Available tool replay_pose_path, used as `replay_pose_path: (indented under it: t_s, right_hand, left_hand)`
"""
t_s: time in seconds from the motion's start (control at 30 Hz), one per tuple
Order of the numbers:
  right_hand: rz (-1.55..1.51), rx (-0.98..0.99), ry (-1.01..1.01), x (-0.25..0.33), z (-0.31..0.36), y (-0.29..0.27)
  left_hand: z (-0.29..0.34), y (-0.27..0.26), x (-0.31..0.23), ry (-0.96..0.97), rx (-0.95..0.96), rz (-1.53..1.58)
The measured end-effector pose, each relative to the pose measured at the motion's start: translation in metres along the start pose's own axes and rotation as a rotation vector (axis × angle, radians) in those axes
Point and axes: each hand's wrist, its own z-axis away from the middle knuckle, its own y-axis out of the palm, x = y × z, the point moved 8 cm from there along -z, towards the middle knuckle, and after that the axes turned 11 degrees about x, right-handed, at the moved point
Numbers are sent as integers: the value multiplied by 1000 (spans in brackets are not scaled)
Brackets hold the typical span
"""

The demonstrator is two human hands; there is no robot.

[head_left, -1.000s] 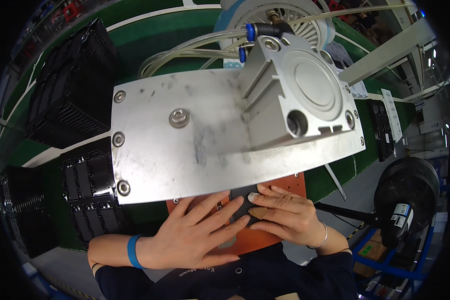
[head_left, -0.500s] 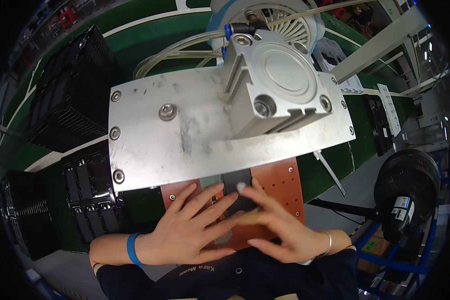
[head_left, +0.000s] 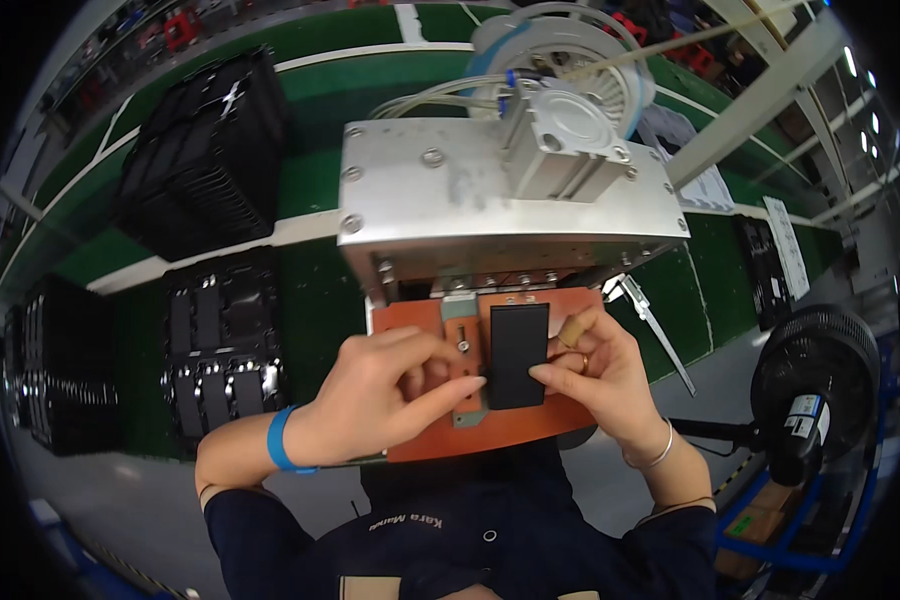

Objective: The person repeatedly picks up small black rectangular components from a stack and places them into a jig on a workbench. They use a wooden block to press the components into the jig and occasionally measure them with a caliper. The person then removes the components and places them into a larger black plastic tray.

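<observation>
Flat black rectangular slab: my right hand met its right edge, clamping unclear; left hand lay leftward, digits apart. I judged light, even contact best.

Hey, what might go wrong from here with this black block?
The right hand has its thumb at the edge of the black block; a slight push might skew it.
The left hand is just in front of the metal machine, so a pinch seems possible if that moves.
The caliper lies near the edge of the table; a stray arm might knock it off.
</observation>
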Motion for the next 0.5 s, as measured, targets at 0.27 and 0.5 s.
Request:
replay_pose_path:
  t_s: [0.27, 0.5]
  right_hand:
    - [75, 83, -103, 13, 12, 53]
    - [270, 265, 11, 2, 15, 68]
  left_hand:
    - [69, -35, 38, -219, -157, 451]
    - [164, -169, 181, -476, -628, -44]
